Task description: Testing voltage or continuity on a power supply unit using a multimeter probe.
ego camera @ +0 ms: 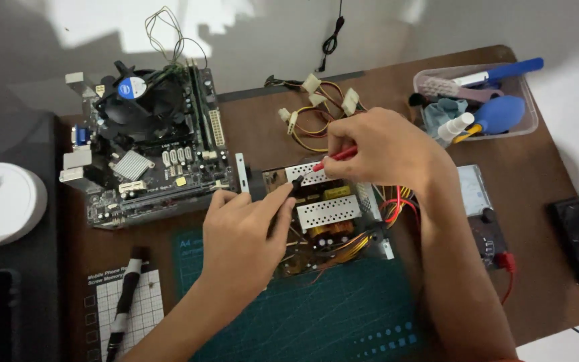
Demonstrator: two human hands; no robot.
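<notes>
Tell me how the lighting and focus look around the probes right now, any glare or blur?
Head view: light is soft and dim, brighter on the wall at the top. The right hand with the red probe and the left hand with the black probe are slightly soft. The open power supply board reads clearly, with no harsh glare. The arms shade the green cutting mat.

Electronics repair bench: motherboard (149,144), cutting mat (343,308), multimeter (480,214)

The right hand (383,151) is holding a red probe (335,158); the mat (343,315) is showing dark green, the table (537,181) brown, the bulb (500,114) blue.
</notes>
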